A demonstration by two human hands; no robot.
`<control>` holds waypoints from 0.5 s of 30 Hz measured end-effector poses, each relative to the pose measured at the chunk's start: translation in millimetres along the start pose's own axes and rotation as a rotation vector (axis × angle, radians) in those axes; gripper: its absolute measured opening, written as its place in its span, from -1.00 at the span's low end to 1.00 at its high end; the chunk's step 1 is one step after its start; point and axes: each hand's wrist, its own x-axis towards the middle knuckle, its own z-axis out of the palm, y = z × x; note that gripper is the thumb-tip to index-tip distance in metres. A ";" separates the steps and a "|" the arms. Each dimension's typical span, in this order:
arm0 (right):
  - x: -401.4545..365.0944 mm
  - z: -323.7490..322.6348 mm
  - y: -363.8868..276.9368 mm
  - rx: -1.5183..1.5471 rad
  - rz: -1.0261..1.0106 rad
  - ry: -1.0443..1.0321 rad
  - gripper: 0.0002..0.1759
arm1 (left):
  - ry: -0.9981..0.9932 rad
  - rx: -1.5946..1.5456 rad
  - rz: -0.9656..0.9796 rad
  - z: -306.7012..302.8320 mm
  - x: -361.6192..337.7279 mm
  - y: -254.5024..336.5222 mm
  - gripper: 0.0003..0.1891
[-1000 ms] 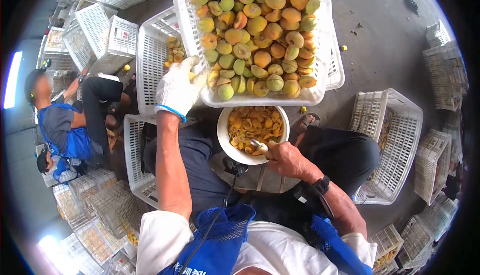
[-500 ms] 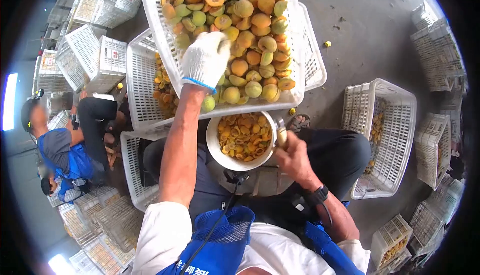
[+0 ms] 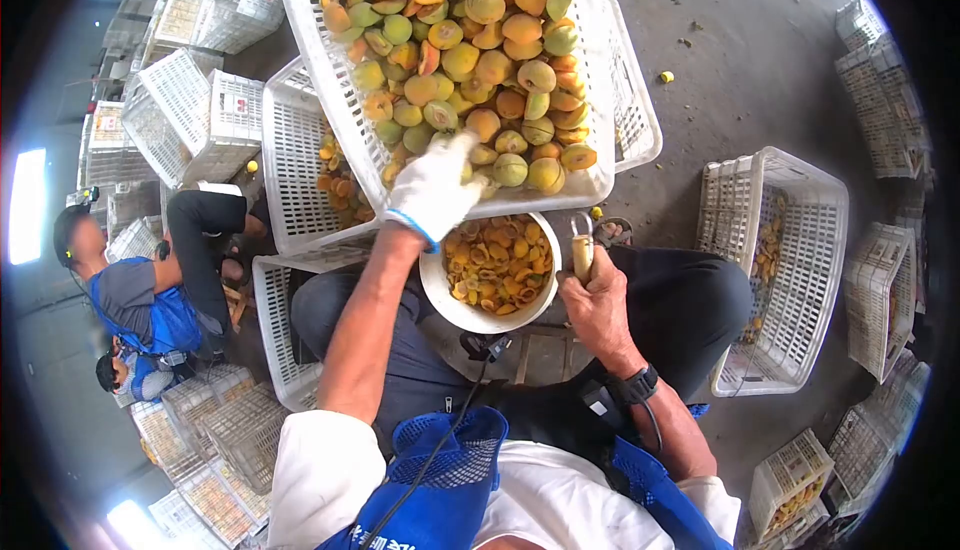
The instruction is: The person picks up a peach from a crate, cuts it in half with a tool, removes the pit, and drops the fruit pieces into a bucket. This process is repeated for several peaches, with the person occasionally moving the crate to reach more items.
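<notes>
My left hand (image 3: 432, 188), in a white knitted glove with a blue cuff, is over the near edge of a white plastic crate (image 3: 318, 70) of halved apricots (image 3: 485, 67). Motion blurs its fingers, and I cannot make out whether fruit is in them. Bare and closed, my right hand (image 3: 597, 308) grips the wooden handle of a small tool with a metal loop (image 3: 582, 250), loop end up. The tool stands just right of a round white bowl (image 3: 482, 324) between my knees. Small, hollow-looking orange-brown pieces (image 3: 497, 262) fill much of the bowl.
Under the fruit crate sits another white crate (image 3: 288, 165) with orange pieces inside. To the right stands a tall crate (image 3: 800, 330). A person in a blue vest (image 3: 150, 300) sits at left among stacked crates (image 3: 235, 115). A cable hangs down my front.
My left hand has moved from the fruit toward the crate's near edge, slightly right. My right hand has risen slightly, and the tool's loop now points more upright.
</notes>
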 end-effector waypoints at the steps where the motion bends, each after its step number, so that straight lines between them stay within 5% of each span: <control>1: 0.9 -2.6 4.0 0.001 -0.001 0.006 -0.84 | 0.115 0.001 0.036 -8.1 -3.3 -10.5 -0.32; 5: 1.8 -5.6 11.6 0.146 0.083 0.080 -0.88 | -0.035 0.243 -0.435 -87.4 -8.7 -20.8 -0.33; 7: 3.4 -4.8 11.2 0.105 0.082 0.066 -0.89 | 0.114 0.210 -0.368 -79.1 -14.2 -32.2 -0.39; 9: 4.9 0.3 19.4 0.123 0.065 0.066 -0.89 | 0.433 -0.024 0.101 -56.6 -10.0 -31.3 -0.55; 15: 2.6 -5.2 14.2 0.203 0.151 0.121 -0.89 | 0.159 -0.170 0.268 -4.8 32.8 67.1 -0.63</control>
